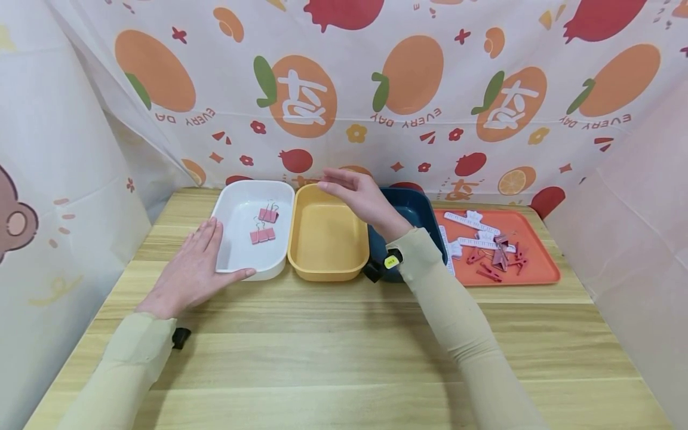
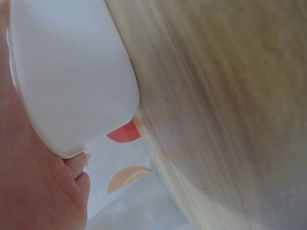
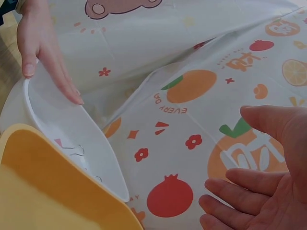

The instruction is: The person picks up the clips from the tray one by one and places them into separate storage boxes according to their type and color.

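My left hand [image 1: 193, 272] lies flat with straight fingers against the near left corner of a white bin [image 1: 236, 197], thumb along its front rim; the left wrist view shows the white bin [image 2: 72, 76] wall against my palm [image 2: 33, 187]. Two pink binder clips [image 1: 264, 224] lie inside the bin. My right hand [image 1: 357, 194] hovers open and empty above the far edge of a yellow bin [image 1: 328, 266], fingers pointing left. In the right wrist view my right hand [image 3: 254, 191] is relaxed, and the left hand [image 3: 45, 52] rests on the white bin [image 3: 72, 129].
A dark blue bin [image 1: 414, 206] sits right of the yellow one, partly behind my right forearm. An orange tray [image 1: 537, 272] at the right holds pink clothespins [image 1: 497, 260] and white rulers [image 1: 473, 224]. Fruit-print cloth walls surround the wooden table [image 1: 344, 346].
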Demonstrator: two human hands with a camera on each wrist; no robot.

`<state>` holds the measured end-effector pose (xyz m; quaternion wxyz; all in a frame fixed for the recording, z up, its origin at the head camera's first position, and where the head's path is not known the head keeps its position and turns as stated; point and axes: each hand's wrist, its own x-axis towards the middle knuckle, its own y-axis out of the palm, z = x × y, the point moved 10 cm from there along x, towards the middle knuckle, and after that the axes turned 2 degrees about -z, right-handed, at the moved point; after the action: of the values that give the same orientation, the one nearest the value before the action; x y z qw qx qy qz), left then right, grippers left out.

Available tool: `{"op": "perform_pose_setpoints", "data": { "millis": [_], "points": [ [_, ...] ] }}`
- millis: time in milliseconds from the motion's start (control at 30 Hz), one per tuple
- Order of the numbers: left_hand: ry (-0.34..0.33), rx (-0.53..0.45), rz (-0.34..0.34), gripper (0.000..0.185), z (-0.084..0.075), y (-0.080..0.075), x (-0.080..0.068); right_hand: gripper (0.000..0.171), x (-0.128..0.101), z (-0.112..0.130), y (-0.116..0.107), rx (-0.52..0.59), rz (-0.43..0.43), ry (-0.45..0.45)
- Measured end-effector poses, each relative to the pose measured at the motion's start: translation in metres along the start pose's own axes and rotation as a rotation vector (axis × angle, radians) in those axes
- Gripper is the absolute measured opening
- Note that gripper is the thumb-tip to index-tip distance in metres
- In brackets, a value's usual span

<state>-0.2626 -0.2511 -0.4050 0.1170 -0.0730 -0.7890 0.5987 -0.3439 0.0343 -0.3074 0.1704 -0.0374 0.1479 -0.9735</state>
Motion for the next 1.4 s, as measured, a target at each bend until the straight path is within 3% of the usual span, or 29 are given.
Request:
{"op": "perform_pose_setpoints", "data": {
  "millis": [600,800,1400],
  "points": [
    [-0.003,-0.004,-0.007,0.122,0.002,0.001,0.000,0.052,-0.013,0.009,-0.026,0.058,-0.038,-0.058],
    [-0.026,-0.012,0.020,0.125,0.004,0.003,0.001,0.053,-0.017,0.008,-0.036,0.070,-0.050,-0.074],
    [-0.037,-0.019,0.036,0.126,0.005,0.005,0.002,0.055,-0.029,-0.002,-0.075,0.020,-0.113,-0.076]
  ]
}}
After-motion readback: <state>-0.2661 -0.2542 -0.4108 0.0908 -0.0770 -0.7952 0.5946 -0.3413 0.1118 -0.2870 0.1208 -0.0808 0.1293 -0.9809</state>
